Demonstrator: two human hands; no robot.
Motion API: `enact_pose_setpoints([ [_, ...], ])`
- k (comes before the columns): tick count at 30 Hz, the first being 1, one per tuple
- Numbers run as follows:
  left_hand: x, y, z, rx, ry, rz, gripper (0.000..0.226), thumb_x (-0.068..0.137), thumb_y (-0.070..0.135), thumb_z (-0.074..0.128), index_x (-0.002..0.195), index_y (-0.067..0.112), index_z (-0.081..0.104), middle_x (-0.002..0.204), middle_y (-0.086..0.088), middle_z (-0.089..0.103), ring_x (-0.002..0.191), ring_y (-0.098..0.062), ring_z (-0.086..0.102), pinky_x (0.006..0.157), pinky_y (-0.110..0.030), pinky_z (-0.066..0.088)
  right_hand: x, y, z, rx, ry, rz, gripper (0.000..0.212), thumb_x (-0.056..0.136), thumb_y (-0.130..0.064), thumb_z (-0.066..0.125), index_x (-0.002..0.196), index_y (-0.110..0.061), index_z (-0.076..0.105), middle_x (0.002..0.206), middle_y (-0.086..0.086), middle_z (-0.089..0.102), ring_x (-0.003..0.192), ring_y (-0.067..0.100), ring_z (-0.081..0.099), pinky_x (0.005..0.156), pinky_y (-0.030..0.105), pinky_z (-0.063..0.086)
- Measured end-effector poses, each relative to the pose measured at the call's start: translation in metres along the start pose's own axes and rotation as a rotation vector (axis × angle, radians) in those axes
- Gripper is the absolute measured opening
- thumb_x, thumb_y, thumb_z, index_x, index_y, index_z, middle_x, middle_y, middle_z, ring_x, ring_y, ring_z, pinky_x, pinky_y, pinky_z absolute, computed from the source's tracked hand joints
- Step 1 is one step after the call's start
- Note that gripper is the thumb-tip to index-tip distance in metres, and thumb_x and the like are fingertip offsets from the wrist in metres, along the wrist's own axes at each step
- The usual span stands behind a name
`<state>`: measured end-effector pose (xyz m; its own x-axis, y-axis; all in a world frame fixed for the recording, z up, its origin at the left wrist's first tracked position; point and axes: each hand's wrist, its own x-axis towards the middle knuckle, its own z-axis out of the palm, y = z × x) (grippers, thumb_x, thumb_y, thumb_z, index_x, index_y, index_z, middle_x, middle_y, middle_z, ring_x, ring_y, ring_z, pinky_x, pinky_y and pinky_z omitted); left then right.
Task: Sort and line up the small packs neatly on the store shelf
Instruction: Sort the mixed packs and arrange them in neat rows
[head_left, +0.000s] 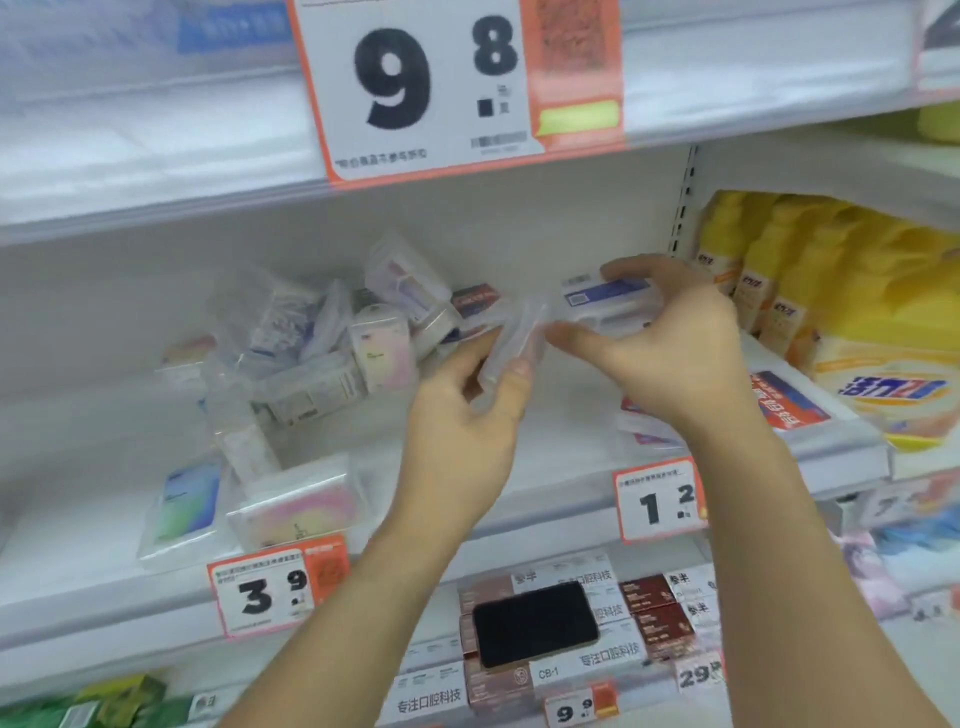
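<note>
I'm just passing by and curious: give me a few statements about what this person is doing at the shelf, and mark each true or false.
1. The left hand grips a clear plastic pack. True.
2. The right hand hangs idle with nothing in it. False: it holds a blue-labelled clear pack.
3. A black phone lies on boxes on the shelf below. True.
4. The heap of small clear packs on the white shelf stands in a neat row. False: it is a jumble, tilted every way.
5. The yellow bags sit to the left of the hands. False: they are on the right.

Bright, even light; soft blur throughout, edges warped.
</note>
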<state>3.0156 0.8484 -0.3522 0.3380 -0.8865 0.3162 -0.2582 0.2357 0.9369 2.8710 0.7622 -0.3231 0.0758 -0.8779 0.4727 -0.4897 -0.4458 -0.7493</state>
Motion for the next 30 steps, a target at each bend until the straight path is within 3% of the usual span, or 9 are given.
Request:
enact_pose_setpoints([
  [2,0.002,-0.01,0.03,0.034,-0.046,-0.002,0.035,0.088,0.041,0.056,0.121,0.032,0.063,0.117,0.012,0.068,0.112,-0.008,0.062,0.096,-0.044,0.051,0.005,0.014,-0.023,-0.033,0.024,0.038,0.065,0.063,-0.042,0.086,0.121,-0.026,0.062,0.11,-0.009,0.062,0.096,0.003,0.053,0.073,0.008,0.038],
  [5,0.002,-0.02,0.059,0.234,-0.143,0.064,0.037,0.093,0.034,0.057,0.13,0.028,0.057,0.127,0.01,0.059,0.114,0.001,0.054,0.097,-0.03,0.05,0.007,0.035,-0.05,-0.011,0.071,0.108,0.088,0.063,-0.023,0.086,0.14,-0.021,0.043,0.105,-0.022,0.05,0.099,0.002,0.048,0.071,-0.005,0.032],
  [6,0.001,-0.022,0.064,0.289,-0.183,0.086,0.038,0.094,0.032,0.057,0.131,0.029,0.055,0.127,0.008,0.056,0.113,0.001,0.052,0.096,-0.025,0.049,0.007,0.041,-0.056,-0.007,0.066,0.13,0.094,0.061,-0.02,0.086,0.142,-0.019,0.039,0.106,-0.022,0.05,0.101,0.003,0.049,0.078,-0.001,0.036],
  [9,0.002,-0.031,0.071,0.408,-0.282,0.164,0.046,0.092,0.029,0.059,0.137,0.029,0.048,0.129,0.007,0.049,0.118,0.0,0.047,0.099,-0.013,0.039,0.006,0.056,-0.07,-0.053,0.007,0.174,0.092,0.054,-0.029,0.089,0.135,-0.018,0.045,0.119,-0.004,0.058,0.109,0.017,0.057,0.094,0.034,0.048],
  [14,0.01,-0.036,0.082,0.502,-0.337,0.184,0.061,0.086,0.032,0.063,0.141,0.03,0.038,0.132,0.005,0.043,0.127,-0.01,0.04,0.106,-0.029,0.038,0.0,0.074,-0.086,-0.266,-0.29,0.299,0.075,0.063,-0.039,0.088,0.129,-0.024,0.055,0.123,-0.002,0.057,0.104,0.021,0.059,0.087,0.034,0.048],
  [18,0.013,-0.034,0.09,0.575,-0.365,0.159,0.068,0.09,0.035,0.058,0.148,0.027,0.024,0.138,-0.002,0.04,0.129,-0.016,0.036,0.101,-0.026,0.035,-0.007,0.08,-0.088,-0.291,-0.391,0.381,0.078,0.07,-0.042,0.085,0.138,-0.029,0.047,0.12,-0.004,0.054,0.103,0.017,0.052,0.082,0.031,0.043],
  [24,0.02,-0.023,0.069,0.631,-0.452,0.176,0.062,0.089,0.046,0.053,0.145,0.029,0.031,0.145,0.001,0.04,0.136,-0.018,0.032,0.11,-0.042,0.033,-0.002,0.075,-0.078,-0.357,-0.264,0.376,0.085,0.068,-0.048,0.083,0.142,-0.026,0.045,0.14,0.01,0.049,0.123,0.03,0.052,0.098,0.041,0.046],
  [27,0.019,-0.015,0.031,0.72,-0.383,0.225,0.056,0.091,0.047,0.053,0.141,0.025,0.041,0.145,0.003,0.039,0.136,-0.013,0.032,0.111,-0.028,0.027,0.005,0.061,-0.06,-0.286,-0.031,0.239,0.059,0.07,-0.046,0.075,0.123,-0.022,0.062,0.124,0.009,0.064,0.115,0.029,0.059,0.095,0.041,0.049],
  [30,0.014,0.0,-0.02,0.833,-0.32,0.282,0.039,0.091,0.046,0.054,0.124,0.026,0.058,0.129,0.008,0.053,0.124,-0.009,0.044,0.099,-0.016,0.028,0.009,0.027,-0.029,-0.078,0.071,0.129,0.032,0.081,-0.029,0.071,0.111,-0.018,0.069,0.11,-0.002,0.07,0.105,0.016,0.063,0.088,0.025,0.046],
])
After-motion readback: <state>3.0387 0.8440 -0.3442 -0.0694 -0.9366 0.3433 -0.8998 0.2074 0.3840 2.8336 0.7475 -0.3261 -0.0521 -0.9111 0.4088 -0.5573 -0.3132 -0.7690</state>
